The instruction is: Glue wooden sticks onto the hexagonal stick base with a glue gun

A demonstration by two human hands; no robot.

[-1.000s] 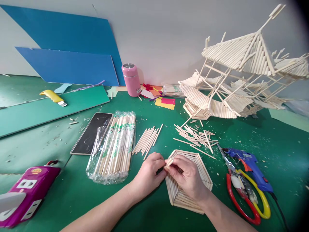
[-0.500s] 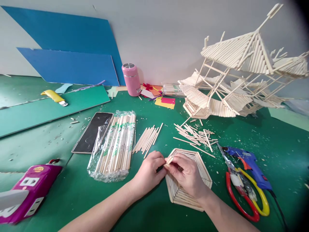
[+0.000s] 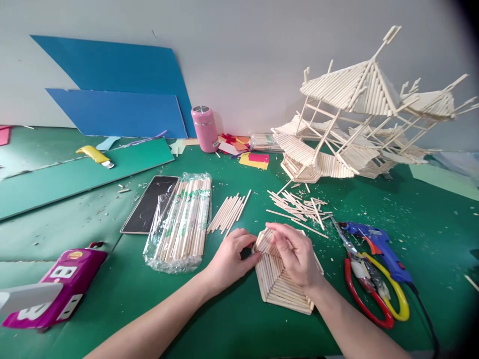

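**Both hands at a stick frame**

The left hand (image 3: 232, 257) has its thumb and forefinger at the left corner of the frame (image 3: 284, 289), tips near each other; whether they pinch the rim cannot be told. The right hand (image 3: 299, 257) reaches over the frame's upper part, its forefinger stretched to the top left edge and its thumb apart from it. How firmly that fingertip presses is unclear. The frame, built of nested sticks in a many-sided shape, lies on the green table (image 3: 239, 326) in front of the person, its right side partly covered by the right hand.

Just beyond the fingers, a neat row of sticks (image 3: 229, 214) lies to the left and a loose heap (image 3: 297, 207) to the right. Left of the row, a clear bag (image 3: 183, 224) of sticks overlaps a dark slab (image 3: 147, 207). To the frame's right are a hand tool (image 3: 359, 269) with red and yellow handles and, beside it, a blue glue gun (image 3: 377, 249).

Farther back stand a pink flask (image 3: 204, 130) and a large stick model (image 3: 348, 94). A purple power strip (image 3: 69, 279) sits at far left.
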